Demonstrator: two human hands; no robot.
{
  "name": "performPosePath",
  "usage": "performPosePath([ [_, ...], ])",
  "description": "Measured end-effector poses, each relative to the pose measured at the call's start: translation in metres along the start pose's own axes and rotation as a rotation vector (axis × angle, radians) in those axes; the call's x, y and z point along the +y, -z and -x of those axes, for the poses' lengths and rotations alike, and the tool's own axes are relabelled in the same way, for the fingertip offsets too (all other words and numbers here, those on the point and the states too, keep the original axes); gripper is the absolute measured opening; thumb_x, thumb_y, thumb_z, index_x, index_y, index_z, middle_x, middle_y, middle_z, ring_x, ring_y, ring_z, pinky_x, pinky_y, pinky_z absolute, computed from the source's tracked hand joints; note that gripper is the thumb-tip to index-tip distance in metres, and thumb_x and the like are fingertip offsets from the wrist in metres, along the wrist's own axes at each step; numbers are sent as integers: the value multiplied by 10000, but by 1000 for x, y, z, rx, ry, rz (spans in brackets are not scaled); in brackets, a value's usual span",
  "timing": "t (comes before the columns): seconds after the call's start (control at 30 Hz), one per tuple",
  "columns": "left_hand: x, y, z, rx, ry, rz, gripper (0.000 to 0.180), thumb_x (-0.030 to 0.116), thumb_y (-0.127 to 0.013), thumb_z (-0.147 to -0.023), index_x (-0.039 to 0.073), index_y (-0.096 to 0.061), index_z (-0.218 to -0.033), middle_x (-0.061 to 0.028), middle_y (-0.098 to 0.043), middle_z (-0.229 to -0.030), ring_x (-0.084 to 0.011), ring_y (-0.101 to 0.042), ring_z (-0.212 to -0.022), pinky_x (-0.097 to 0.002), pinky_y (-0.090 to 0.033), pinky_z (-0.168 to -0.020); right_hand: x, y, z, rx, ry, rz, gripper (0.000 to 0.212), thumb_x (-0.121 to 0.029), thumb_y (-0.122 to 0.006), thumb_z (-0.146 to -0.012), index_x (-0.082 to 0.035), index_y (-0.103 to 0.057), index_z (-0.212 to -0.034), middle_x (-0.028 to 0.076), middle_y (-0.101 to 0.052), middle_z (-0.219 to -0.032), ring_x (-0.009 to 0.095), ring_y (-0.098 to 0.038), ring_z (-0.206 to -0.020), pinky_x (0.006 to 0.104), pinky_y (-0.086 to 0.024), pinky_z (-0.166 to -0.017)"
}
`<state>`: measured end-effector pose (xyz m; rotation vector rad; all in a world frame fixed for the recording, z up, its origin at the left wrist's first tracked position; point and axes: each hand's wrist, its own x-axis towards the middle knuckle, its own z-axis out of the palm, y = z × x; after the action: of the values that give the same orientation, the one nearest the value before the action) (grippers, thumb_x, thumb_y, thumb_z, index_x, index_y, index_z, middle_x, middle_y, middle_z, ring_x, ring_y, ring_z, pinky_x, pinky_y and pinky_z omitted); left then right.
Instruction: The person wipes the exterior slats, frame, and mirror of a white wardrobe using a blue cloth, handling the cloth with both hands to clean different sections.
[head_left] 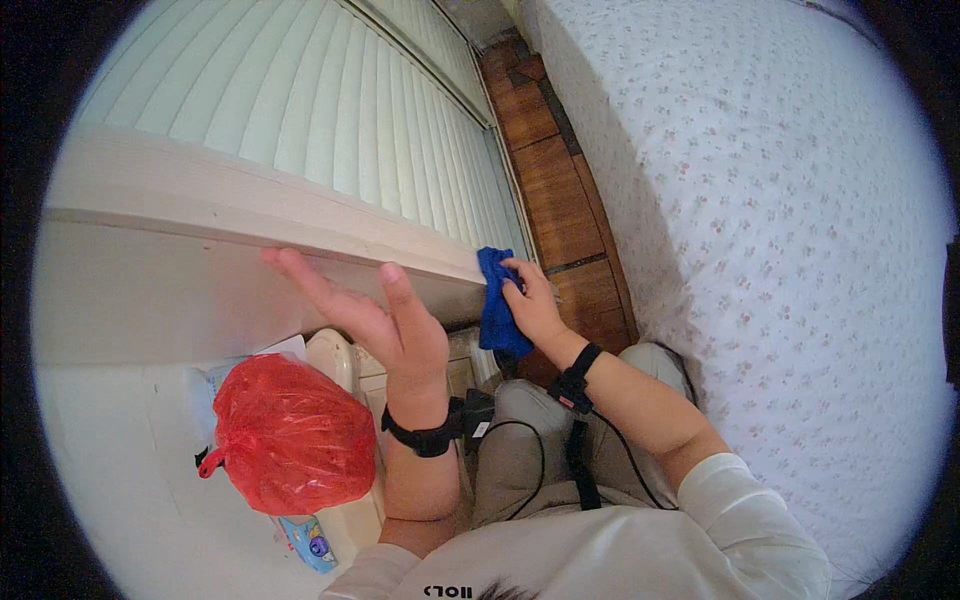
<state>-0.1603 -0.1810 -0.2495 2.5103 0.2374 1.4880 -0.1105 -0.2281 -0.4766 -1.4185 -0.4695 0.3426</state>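
Against the ledge end, right hand (535, 305) clenches a blue cloth (495, 305), pressing it flat on the white windowsill (250, 205) edge. Left hand (385, 320), open and holding nothing, braces on the sill face for support. Below that hand: red plastic bag (290, 435).

We see the bed (780, 200) right of the sill (250, 205), the tied bag (290, 435) below it, floorboards (560, 190) between.

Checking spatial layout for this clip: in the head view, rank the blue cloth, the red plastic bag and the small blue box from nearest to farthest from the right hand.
1. Blue cloth, gripped in the right hand.
2. Red plastic bag, lower left, beyond the left hand.
3. Small blue box, below the bag.
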Motion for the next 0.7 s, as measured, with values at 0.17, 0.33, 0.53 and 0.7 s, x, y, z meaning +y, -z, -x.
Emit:
performPosePath([
  [0.17, -20, -14, 56, -5, 200, 60, 741, 209, -500, -905, -26, -54, -1448, -209, -14, -1525, -323, -9, -1415, -432, -3, -1133, 65, -5, 13, 27, -240, 246, 351, -162, -501, -852, -34, -541, -1177, 210, -547, -1189, 377, -488, -1122, 416, -366, -987],
  [0.33, -39, -16, 88, -1, 243, 78, 727, 158, -502, -889, -6, -73, -1453, -220, -5, -1523, -334, 4, -1416, -441, -5, -1132, 53, -8, 10, 48, -397, 26, 392, -191, -509, -849, -40, -534, -1210, 213, -544, -1204, 358, -490, -1141, 392, -364, -993],
  [0.53, -49, -10, 92, 45, 299, 80, 669, 135, -487, -900, 14, -131, -1453, -275, 38, -1502, -400, 7, -1403, -486, -56, -1116, -48, -24, 7, 132, -13, -14, 321, -180, -528, -858, -34, -582, -1138, 204, -559, -1154, 340, -509, -1109, 363, -383, -967],
  [0.7, -54, -14, 87, 120, 345, 10, 610, 252, -449, -944, 79, -179, -1462, -278, 67, -1499, -420, 26, -1396, -510, -52, -1110, -150, -30, -12, 69, 237, -164, 308, -154, -536, -863, -22, -568, -1139, 167, -556, -1109, 299, -526, -1028, 360, -394, -931],
])
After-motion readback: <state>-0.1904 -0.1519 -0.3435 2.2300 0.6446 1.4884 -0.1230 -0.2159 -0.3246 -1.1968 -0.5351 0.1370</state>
